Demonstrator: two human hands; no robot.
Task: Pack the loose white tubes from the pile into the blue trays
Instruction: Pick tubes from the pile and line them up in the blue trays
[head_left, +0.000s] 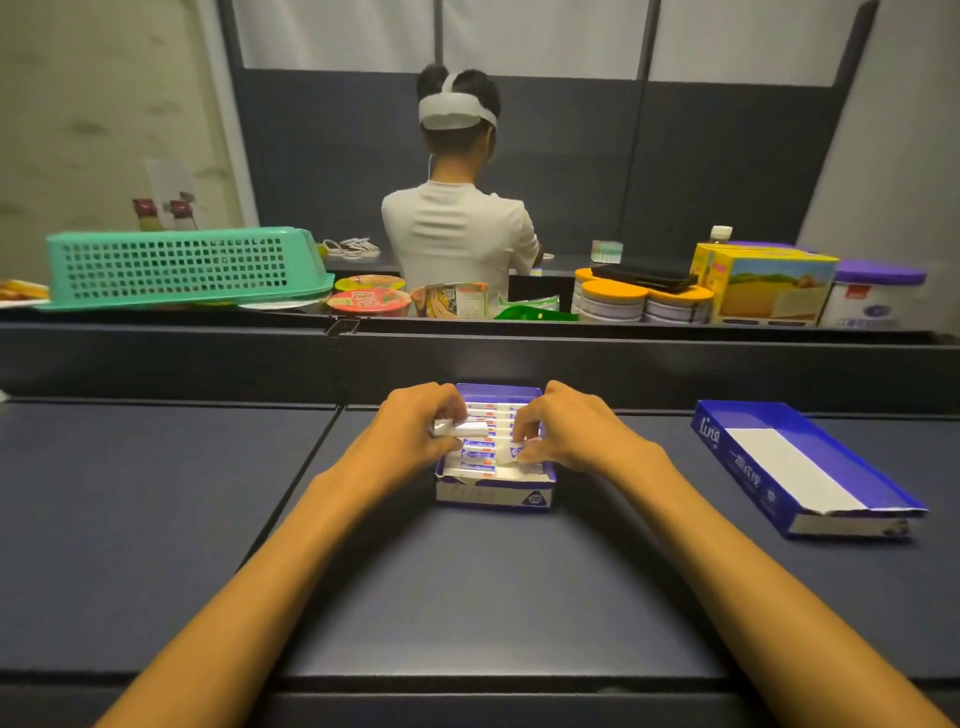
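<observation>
A small blue tray (493, 498) sits on the dark table in front of me, filled with several white tubes (480, 446) lying side by side. My left hand (415, 426) is at the tray's left edge, fingers closed around a white tube (462, 429) held just above the row. My right hand (566, 426) is at the tray's right edge, pinching the end of another white tube (511, 453) that is tilted up from the row. A second, longer blue tray (800, 467) lies to the right with a bare white bottom.
A raised dark ledge (467, 353) runs behind the tray. On it stand an upturned green basket (176, 267), noodle cups (369, 301), orange-lidded tins (615, 301), a yellow carton (769, 286) and a purple-lidded tub (878, 296). A person (457, 218) sits beyond, back turned.
</observation>
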